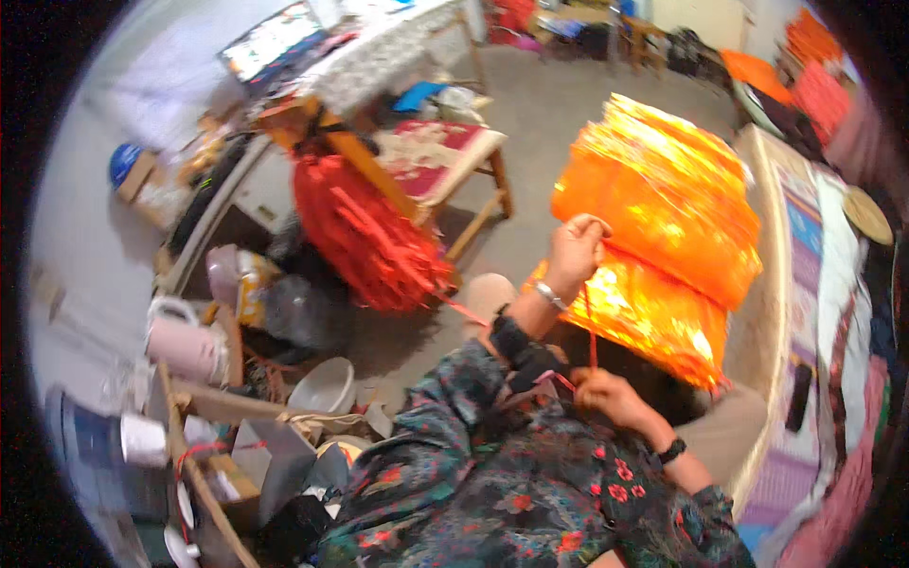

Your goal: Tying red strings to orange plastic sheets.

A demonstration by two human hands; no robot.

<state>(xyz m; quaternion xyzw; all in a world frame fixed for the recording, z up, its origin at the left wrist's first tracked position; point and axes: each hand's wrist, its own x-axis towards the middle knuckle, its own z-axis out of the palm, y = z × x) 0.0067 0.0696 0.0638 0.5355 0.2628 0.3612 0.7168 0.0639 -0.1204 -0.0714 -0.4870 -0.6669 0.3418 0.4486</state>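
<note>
A thin red cord (593, 331) runs almost straight between my two hands. My left hand (576, 254) is raised in front of the orange bundle, with thumb and fingers pinched on the cord's upper end. Lower down, close to my body, my right hand (614, 396) curls closed around the cord's lower part. A large stack of shiny orange foil sheets (663, 204) lies beyond my hands, over my knees. To the left, a thick bunch of red strips (365, 232) hangs from a wooden chair back (355, 151). A red strand (462, 310) stretches from that bunch toward my lap, passing behind my left forearm.
A bed edge (772, 331) with a patterned cover runs along my right. At the left stand a pink jug (180, 341), a white basin (324, 386) and a wooden box frame (204, 473). A cushioned chair (431, 156) and a desk with a screen (275, 47) are farther off.
</note>
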